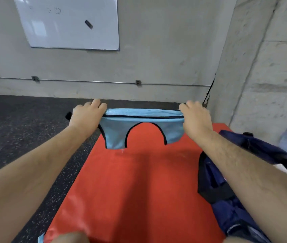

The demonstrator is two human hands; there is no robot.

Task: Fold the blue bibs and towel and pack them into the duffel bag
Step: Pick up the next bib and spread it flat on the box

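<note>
A light blue bib (116, 132) with black trim hangs stretched between my two hands above the far end of a red mat (139, 186). My left hand (86, 113) grips its left end and my right hand (194, 116) grips its right end. The bib is doubled over along its top edge, and the neck cut-out shows the mat through it. A navy duffel bag (230, 213) lies on the mat's right side, partly hidden under my right forearm. A scrap of light blue cloth (41, 240) peeks in at the bottom left edge.
Dark speckled floor (25, 134) lies left of the mat. A concrete wall with a whiteboard (65, 23) rises just beyond, and a concrete pillar (270, 76) stands at the right. My knees show at the bottom edge.
</note>
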